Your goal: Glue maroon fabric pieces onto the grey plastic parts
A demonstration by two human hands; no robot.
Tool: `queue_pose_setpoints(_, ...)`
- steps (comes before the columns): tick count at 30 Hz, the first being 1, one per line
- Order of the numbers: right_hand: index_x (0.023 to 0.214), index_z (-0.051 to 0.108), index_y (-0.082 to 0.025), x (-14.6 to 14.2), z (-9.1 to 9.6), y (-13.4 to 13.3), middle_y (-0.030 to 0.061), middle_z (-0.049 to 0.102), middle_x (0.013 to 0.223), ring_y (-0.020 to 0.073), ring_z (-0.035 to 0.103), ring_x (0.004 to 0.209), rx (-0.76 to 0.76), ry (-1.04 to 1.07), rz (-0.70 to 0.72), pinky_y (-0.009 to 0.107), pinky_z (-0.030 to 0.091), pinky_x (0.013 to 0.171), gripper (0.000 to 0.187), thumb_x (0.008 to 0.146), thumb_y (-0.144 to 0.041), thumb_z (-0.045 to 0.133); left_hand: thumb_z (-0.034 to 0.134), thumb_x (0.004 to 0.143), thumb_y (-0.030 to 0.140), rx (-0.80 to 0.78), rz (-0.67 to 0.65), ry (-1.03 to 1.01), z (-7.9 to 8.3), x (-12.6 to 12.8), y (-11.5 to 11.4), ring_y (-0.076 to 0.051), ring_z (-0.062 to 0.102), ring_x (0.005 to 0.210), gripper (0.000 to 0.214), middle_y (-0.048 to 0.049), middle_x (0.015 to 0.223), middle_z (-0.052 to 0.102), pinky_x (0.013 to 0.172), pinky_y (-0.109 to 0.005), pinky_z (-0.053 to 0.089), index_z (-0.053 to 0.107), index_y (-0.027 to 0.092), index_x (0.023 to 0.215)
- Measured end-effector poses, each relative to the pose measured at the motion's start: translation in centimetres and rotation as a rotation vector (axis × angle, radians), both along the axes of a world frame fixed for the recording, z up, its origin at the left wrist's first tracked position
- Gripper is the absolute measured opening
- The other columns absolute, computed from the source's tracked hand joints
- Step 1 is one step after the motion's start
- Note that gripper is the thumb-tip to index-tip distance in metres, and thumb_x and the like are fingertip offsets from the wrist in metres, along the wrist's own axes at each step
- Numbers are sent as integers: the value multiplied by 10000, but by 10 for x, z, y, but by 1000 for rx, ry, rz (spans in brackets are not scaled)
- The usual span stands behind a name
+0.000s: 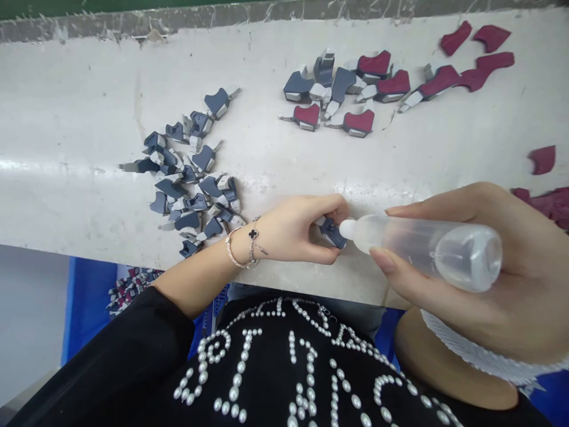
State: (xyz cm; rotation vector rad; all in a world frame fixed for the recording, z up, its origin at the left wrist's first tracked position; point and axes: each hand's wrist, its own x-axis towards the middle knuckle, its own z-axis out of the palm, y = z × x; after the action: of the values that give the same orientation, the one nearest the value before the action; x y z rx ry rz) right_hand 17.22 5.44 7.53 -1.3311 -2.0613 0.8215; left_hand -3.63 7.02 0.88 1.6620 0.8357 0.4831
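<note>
over the table (262,154), the tilted bottle (418,238) points left.

Single head-worn view, facing forward and down; hands (288,228) near, table (262,157) beneath.

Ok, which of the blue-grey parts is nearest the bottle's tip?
The blue-grey part held in the left hand, right by the white tip of the bottle in the right hand; the other blue-grey parts lie on the table.

The tabletop (262,160) leaves passage between the blue-gray pile (186,221) and red-topped pieces (306,115) (the bottle (413,237) blocks lower right).
</note>
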Motion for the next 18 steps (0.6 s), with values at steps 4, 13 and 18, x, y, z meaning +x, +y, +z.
queue_pose_setpoints(4, 870, 554, -252, 1, 0, 0, -60, 619, 628, 92, 516, 443, 0, 7, 15, 252, 376, 350, 216, 818, -357, 735, 682, 700, 169, 8, -8, -18, -1, 0, 0, -131, 614, 774, 269, -3, 896, 680, 702, -246, 475, 568, 186, 942)
queue_pose_setpoints(13, 860, 524, -263, 0, 2, 0, -55, 599, 605, 102, 517, 424, -9, -40, -21, 255, 370, 334, 269, 847, -476, 686, 680, 693, 169, 43, 1, -16, -2, 0, -1, -122, 582, 735, 264, 16, 843, 645, 687, -245, 462, 563, 193, 929)
queue_pose_setpoints(18, 861, 519, -241, 1, 4, 1, -59, 598, 610, 63, 513, 417, 1, -14, 64, 206, 382, 328, 216, 845, -364, 696, 686, 698, 156, 28, -11, -14, -1, 0, 0, -132, 606, 772, 276, -3, 892, 677, 702, -251, 467, 558, 187, 939)
